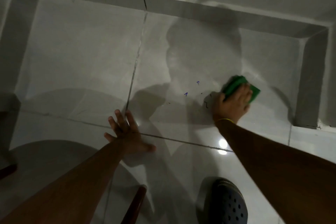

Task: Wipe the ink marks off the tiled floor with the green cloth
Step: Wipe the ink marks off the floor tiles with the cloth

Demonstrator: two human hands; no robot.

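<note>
Cloth (238, 85), green, folded into a flat pad, lies on the floor (81, 51) at the right of the far tile, pressed under the right hand (234, 102). That hand is laid flat over it, palm down, fingers extended across the top and not curled round an edge, so it holds the pad by downward pressure; the blurred far edge suggests a stroke under way. By its look the pad is light and soft yet thick enough to keep its shape; it should slide easily on glazed tile and may slip from under the palm unless weight is kept on it. Best purchase, by judgement: flat palm over the middle, fingertips near the leading edge. A yellow band (224, 119) circles the right wrist. Left hand (127, 131) is empty, fingers spread, planted flat on the tile across a grout line (133, 72) as a prop. Ink marks: two blue (185, 94), well left of the pad, and dark ones (206, 104) just beside the right thumb, none yet under the pad. Floor is glossy, pale, and reflects a lamp. A dark perforated clog (225, 203) shows at the lower edge. Containers: none in view, and no bucket or bottle of cleaner to be seen.
</note>
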